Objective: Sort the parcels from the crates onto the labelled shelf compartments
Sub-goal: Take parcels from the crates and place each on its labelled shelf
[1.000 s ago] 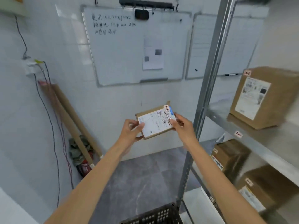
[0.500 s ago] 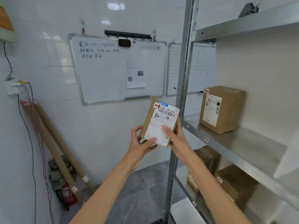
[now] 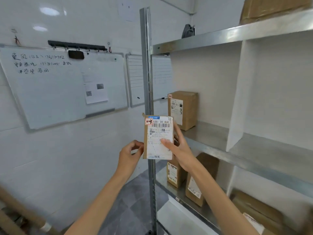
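Parcel (image 3: 158,137) upright at frame centre, label to camera, in front of the shelf post (image 3: 147,65), not yet shelved. Right hand (image 3: 182,150) clamps it, thumb across the label; left hand (image 3: 128,153) pinches its left edge. Middle-shelf box (image 3: 183,110) and lower-shelf boxes (image 3: 199,180) already placed. Judged mid-task; crates out of view.

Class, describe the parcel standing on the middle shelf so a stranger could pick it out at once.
Find the metal shelf rack on the right and its middle shelf. In the leftmost compartment a brown cardboard parcel stands upright, alone. The held parcel is out in front; the other parcels sit on other shelves.
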